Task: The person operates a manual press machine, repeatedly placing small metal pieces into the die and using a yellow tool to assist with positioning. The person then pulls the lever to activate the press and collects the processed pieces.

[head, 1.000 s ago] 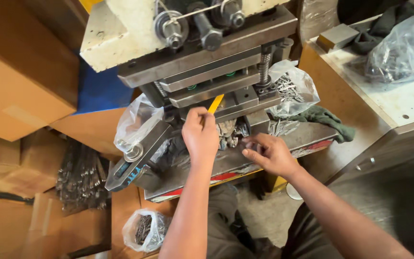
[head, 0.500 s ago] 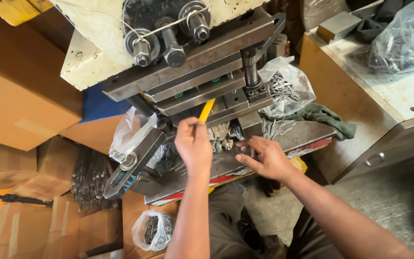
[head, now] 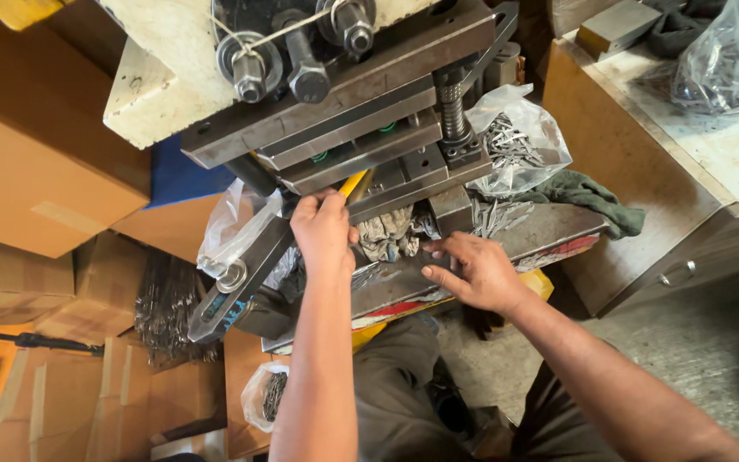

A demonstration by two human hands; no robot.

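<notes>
your left hand [head: 325, 229] is clenched round a yellow-handled tool [head: 353, 183], its tip poked into the grey steel press die [head: 361, 141]. your right hand [head: 472, 272] lies released on the worn metal table [head: 549, 227], fingers [head: 434, 250] spread beside a pile of small metal pieces [head: 391, 235]. a clear plastic bag of metal parts [head: 515, 145] sits just behind.

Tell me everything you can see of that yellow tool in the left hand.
Only a short stretch of the yellow tool shows: a slim, straight, bright yellow shaft, tilted, rising from the fist of the left hand toward the dark steel plates of the press. Its upper end sits at the gap under those plates; its tip and its lower end are hidden. Material cannot be told.
</notes>
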